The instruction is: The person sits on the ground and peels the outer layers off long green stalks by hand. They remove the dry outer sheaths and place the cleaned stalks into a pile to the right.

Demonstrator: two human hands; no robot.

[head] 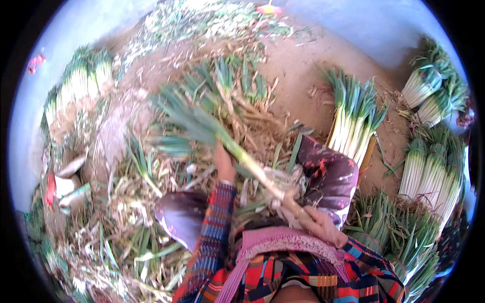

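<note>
A long green onion [248, 163] lies slantwise before me, its blurred green leaves up and left, its root end down and right near my lap. My left hand [224, 161] is closed around it just below the leaves. Near its lower end, my right hand [324, 227] grips the stalk, with brownish outer layers about it. Beyond my hands lies a heap of untrimmed green onions [227, 79] with dry leaves. To the right of my knee, a batch of cleaned green onions [350, 113] stands with white stalks down.
Tied green onion bundles stand at the right [430, 170], the far right [424, 85] and the far left [87, 75]. Peeled leaf litter [132, 204] covers the floor at left. Leafy onions [398, 227] lie beside my right elbow. A wall [341, 22] rises behind.
</note>
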